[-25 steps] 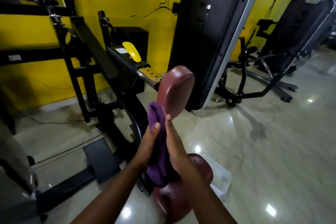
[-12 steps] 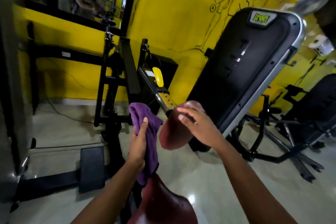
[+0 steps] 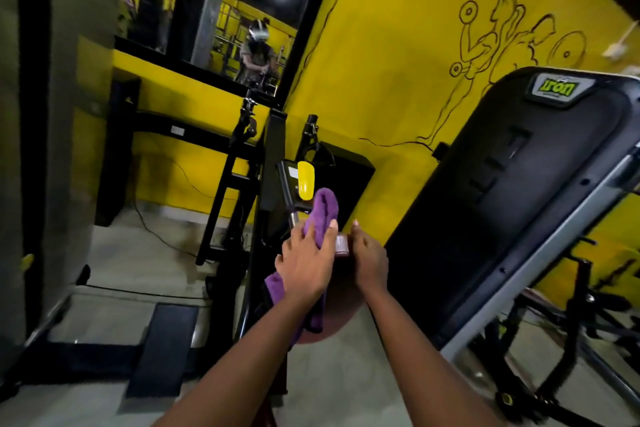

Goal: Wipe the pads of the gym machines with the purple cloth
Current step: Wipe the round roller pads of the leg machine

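Underfoot, the pale floor [image 3: 114,246] has a dull sheen, and cables trail along the foot of the bright yellow wall [image 3: 381,80]. A black-framed mirror [image 3: 225,10] hangs on the wall, with a thin line drawing of weightlifters [image 3: 502,45] beside it. On the right stands a tall, smooth black shroud [image 3: 502,201] with rounded corners, a grey edge and a green logo [image 3: 557,88]. At centre rises a black steel frame [image 3: 270,166] with a glossy yellow lever [image 3: 305,180].

The soft, fuzzy purple cloth [image 3: 322,211] is draped over the rounded maroon pad [image 3: 337,315] just below the lever. The left hand [image 3: 304,263] presses it flat, fingers straight and slightly spread. The right hand [image 3: 369,258] rests against the pad's right side with its fingers close together. Whether they curl round the edge cannot be told.
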